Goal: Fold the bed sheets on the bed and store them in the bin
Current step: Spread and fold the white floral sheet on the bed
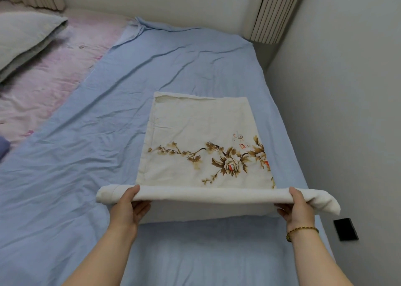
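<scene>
Your two forearms come up from the bottom edge, and both hands are on the cream sheet [201, 138] with the brown flower print. Your left hand [128, 207] grips the near fold close to its left end, thumb on top, fingers [141, 210] curled under the cloth. Your right hand [299, 207] does the same near the right end, thumb over the top, fingers tucked beneath, a gold bracelet [301, 231] on that wrist. Between your hands the near edge is lifted into a long, thick roll, raised off the bed, and a flap of the same cloth hangs below it. Both ends of the roll stick out past your hands, the right end drooping toward the wall [347, 90].

Beyond the roll, the sheet lies flat on the blue bedsheet [108, 134], its far edge straight and its flower branch running along the near right part. That blue bedsheet is wrinkled and covers the right side of the bed. To its left a pink quilt [54, 73] shows, with a grey pillow [23, 40] on it at the far left. On the floor by the wall sits a small black object [346, 229], and pleated curtains [275, 10] hang at the far corner. No bin is in sight.
</scene>
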Tool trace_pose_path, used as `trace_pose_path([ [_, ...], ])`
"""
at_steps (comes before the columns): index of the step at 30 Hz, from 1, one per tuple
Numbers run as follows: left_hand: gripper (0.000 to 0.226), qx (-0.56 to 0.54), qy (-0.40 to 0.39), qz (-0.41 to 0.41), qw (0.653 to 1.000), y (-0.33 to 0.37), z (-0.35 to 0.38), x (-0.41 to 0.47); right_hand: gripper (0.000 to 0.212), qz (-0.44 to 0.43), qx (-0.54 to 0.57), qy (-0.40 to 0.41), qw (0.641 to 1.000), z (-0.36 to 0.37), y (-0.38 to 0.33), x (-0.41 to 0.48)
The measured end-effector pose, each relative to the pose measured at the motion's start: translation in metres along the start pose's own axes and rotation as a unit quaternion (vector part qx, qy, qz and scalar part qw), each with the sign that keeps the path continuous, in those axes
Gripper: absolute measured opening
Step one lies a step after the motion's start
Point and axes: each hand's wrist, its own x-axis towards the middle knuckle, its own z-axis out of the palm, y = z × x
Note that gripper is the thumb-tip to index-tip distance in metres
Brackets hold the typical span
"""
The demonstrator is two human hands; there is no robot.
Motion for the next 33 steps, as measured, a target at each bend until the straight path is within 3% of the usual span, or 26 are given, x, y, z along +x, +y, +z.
trace_pose_path([
  [7, 0.013, 0.051, 0.005, 0.008, 0.999, 0.027, 0.043, 0.054, 0.019, -0.014, -0.041, 0.018, 0.999, 0.043, -0.024, 0.038],
  [15, 0.013, 0.081, 0.037, 0.001, 0.996, 0.032, 0.09, 0.121, 0.018, -0.019, -0.13, -0.04, 0.99, 0.104, -0.033, 0.132],
  [18, 0.018, 0.126, 0.048, 0.01, 0.991, 0.029, 0.108, 0.161, 0.022, -0.062, -0.21, -0.099, 0.971, 0.125, -0.033, 0.174],
  [20, 0.02, 0.185, 0.051, 0.014, 0.981, 0.026, 0.109, 0.182, 0.038, -0.077, -0.283, -0.123, 0.948, 0.128, -0.031, 0.191],
  [22, 0.023, 0.317, 0.05, 0.032, 0.947, 0.013, 0.109, 0.198, 0.045, -0.076, -0.345, -0.133, 0.926, 0.125, -0.019, 0.209],
  [25, 0.047, 0.506, 0.013, 0.067, 0.86, -0.013, 0.115, 0.199, 0.048, -0.068, -0.424, -0.092, 0.898, 0.107, 0.01, 0.223],
  [28, 0.059, 0.704, -0.034, 0.102, 0.702, -0.049, 0.127, 0.192, 0.052, -0.098, -0.526, -0.017, 0.845, 0.087, 0.038, 0.22],
  [30, 0.069, 0.778, -0.062, 0.122, 0.613, -0.077, 0.133, 0.182, 0.052, -0.108, -0.534, 0.052, 0.837, 0.075, 0.052, 0.212],
  [33, 0.102, 0.796, -0.103, 0.124, 0.584, -0.115, 0.139, 0.161, 0.046, -0.11, -0.516, 0.091, 0.844, 0.061, 0.07, 0.203],
])
